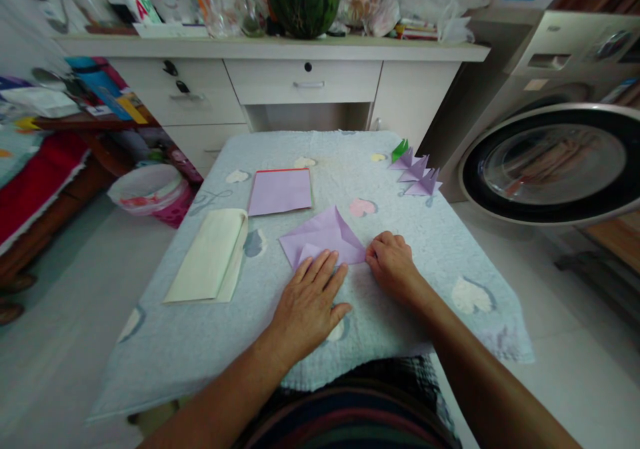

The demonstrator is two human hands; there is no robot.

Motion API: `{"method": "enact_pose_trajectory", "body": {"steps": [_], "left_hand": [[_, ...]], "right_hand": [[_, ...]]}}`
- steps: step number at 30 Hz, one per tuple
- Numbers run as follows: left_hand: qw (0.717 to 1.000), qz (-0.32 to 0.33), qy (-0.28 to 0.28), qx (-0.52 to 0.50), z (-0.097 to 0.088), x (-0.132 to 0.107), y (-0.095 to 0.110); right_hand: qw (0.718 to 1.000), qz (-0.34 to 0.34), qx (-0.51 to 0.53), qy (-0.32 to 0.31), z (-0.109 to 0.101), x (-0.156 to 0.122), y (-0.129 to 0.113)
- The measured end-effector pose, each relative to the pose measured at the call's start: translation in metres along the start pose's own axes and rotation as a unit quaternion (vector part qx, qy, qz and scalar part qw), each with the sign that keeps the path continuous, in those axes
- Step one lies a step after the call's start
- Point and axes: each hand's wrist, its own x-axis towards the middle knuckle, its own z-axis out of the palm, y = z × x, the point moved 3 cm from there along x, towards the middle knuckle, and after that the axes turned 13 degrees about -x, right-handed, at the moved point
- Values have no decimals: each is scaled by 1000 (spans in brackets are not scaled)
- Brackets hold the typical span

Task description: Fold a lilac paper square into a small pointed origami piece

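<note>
A partly folded sheet of purple origami paper (325, 232) lies on the cloth-covered table in front of me. My left hand (313, 302) rests flat on its near edge, fingers spread. At the paper's right corner, my right hand (393, 262) is closed, thumb and fingertips pinching that corner. Behind the folded sheet sits a square stack of purple paper (280, 192) with a red edge showing. A folded pale green paper (207, 256) lies to the left. Several folded purple paper pieces (420, 172) and a green one (400, 149) stand in a row at the table's far right.
The table wears a light blue cloth (200, 342) with heart patterns. A white cabinet (310, 82) stands behind it, carrying a cut watermelon (303, 2), jars and bags. To the right is a washing machine (550, 162) with a round door. A pink bin (153, 192) stands left.
</note>
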Motion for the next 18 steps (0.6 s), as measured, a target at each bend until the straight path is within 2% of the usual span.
{"method": "enact_pose_trajectory", "body": {"steps": [7, 18], "left_hand": [[999, -19, -25, -26, 3, -1, -4], [999, -27, -30, -35, -2, 4, -1]], "right_hand": [[1000, -4, -8, 18, -2, 0, -1], [999, 1, -23, 33, -4, -2, -4]]}}
